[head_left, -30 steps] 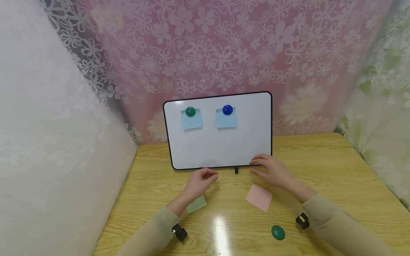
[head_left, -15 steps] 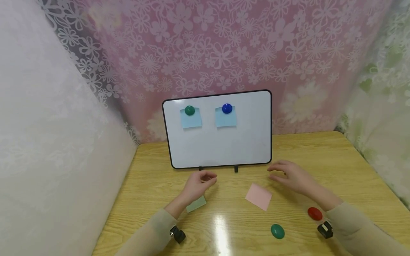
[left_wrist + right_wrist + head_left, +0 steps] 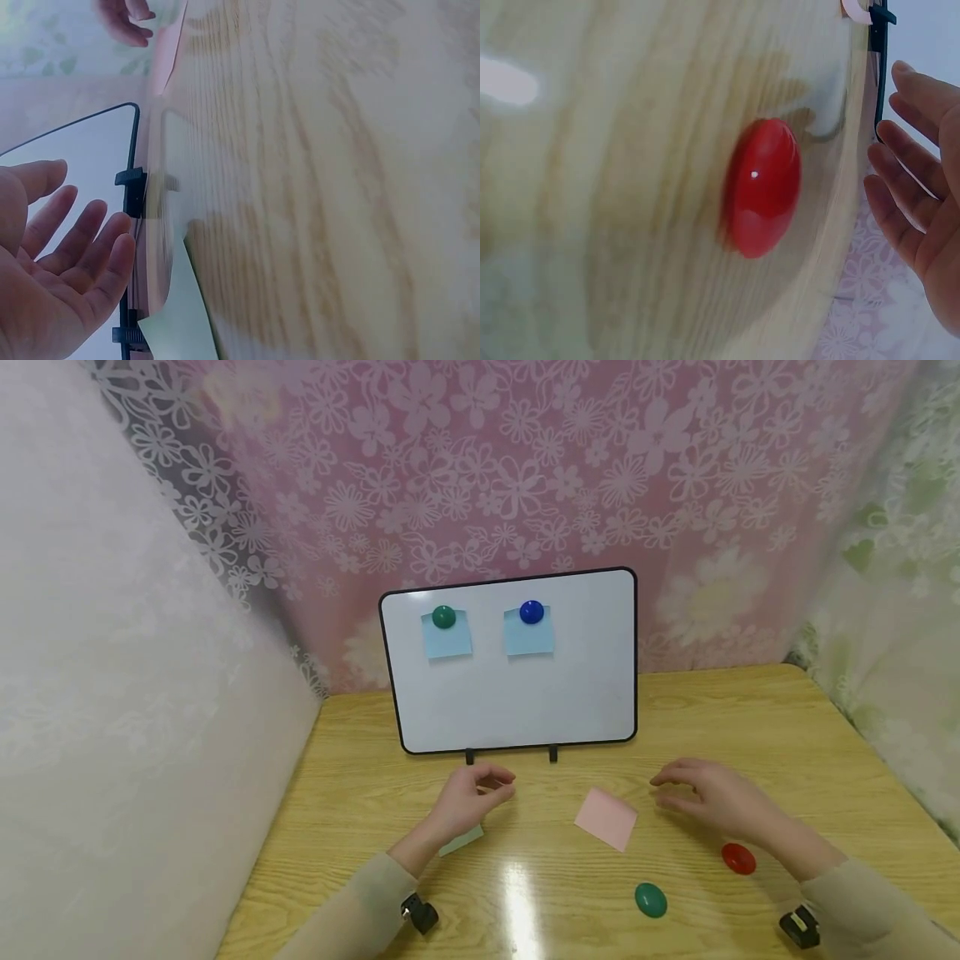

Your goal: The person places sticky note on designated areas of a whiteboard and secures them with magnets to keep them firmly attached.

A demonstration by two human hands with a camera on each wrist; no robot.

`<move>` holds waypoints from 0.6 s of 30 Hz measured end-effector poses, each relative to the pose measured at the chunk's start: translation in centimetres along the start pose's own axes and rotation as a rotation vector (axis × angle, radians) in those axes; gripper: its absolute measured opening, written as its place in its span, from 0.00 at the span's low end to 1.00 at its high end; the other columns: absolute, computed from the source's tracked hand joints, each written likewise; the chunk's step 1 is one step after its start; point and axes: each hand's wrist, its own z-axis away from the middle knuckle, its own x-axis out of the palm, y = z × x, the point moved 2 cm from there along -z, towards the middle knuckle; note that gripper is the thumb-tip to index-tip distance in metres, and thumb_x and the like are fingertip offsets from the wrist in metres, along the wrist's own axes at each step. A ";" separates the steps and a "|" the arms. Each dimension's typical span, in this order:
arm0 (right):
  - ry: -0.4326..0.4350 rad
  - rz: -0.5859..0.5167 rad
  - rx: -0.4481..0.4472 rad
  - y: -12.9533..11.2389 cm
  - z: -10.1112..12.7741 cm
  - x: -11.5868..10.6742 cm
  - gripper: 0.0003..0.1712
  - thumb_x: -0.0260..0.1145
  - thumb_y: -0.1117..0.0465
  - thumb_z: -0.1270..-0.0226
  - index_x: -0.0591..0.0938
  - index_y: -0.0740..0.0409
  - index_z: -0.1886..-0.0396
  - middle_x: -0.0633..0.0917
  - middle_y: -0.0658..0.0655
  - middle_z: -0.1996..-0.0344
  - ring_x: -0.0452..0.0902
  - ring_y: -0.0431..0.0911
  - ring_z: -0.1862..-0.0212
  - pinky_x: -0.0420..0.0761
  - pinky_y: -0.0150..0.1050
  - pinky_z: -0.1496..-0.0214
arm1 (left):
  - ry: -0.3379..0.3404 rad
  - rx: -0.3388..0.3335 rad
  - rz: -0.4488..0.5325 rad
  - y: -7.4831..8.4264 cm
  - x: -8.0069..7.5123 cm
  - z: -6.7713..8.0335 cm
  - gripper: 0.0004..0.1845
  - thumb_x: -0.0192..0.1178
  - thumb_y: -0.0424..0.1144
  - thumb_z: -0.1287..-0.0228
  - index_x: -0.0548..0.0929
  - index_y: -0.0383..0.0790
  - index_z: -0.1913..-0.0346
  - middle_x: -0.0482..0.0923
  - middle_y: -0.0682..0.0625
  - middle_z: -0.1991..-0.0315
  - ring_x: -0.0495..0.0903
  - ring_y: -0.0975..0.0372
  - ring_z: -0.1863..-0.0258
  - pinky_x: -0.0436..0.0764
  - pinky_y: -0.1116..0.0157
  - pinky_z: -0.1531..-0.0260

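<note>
My left hand [image 3: 467,799] hovers in front of the whiteboard [image 3: 517,706], fingers loosely bent and holding nothing. It partly covers a pale green sticky note [image 3: 461,841] on the table. To the right of a pink sticky note [image 3: 606,819], my right hand [image 3: 716,797] is held above the table, its relaxed fingers empty. A red round magnet [image 3: 738,858] lies below that hand, and it shows large in the right wrist view. Nearer the front edge is a green round magnet [image 3: 651,900].
On the board, a green magnet [image 3: 444,617] holds one blue note [image 3: 448,644], and a blue magnet [image 3: 532,612] holds another blue note [image 3: 529,640]. Black clip feet [image 3: 553,753] support the board's lower edge. A flowered curtain [image 3: 517,468] hangs behind the wooden table [image 3: 360,743].
My right hand has drawn away from the board's lower right corner, to the right and nearer me, uncovering the red magnet. The left hand has barely moved.
</note>
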 end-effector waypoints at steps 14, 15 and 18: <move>-0.118 -0.054 -0.204 -1.9 1.2 0.7 0.16 0.76 0.45 0.28 0.90 0.45 0.46 0.87 0.40 0.52 0.85 0.41 0.51 0.86 0.45 0.51 | -0.102 0.004 -0.018 0.9 4.0 -2.5 0.18 0.68 0.48 0.23 0.88 0.44 0.39 0.87 0.59 0.48 0.85 0.67 0.51 0.84 0.64 0.52; -0.122 -0.058 -0.218 -1.9 1.3 0.7 0.17 0.76 0.45 0.28 0.90 0.45 0.46 0.88 0.41 0.52 0.85 0.41 0.52 0.86 0.44 0.52 | -0.118 0.005 -0.024 1.0 4.4 -2.9 0.18 0.68 0.48 0.23 0.88 0.44 0.38 0.87 0.59 0.47 0.84 0.68 0.51 0.84 0.65 0.52; -0.111 -0.044 -0.238 -1.9 1.4 0.7 0.17 0.77 0.45 0.29 0.90 0.45 0.47 0.88 0.40 0.53 0.85 0.40 0.52 0.86 0.44 0.53 | -0.154 0.032 -0.044 1.4 5.7 -3.8 0.17 0.68 0.47 0.23 0.88 0.44 0.39 0.87 0.57 0.45 0.83 0.70 0.51 0.83 0.67 0.52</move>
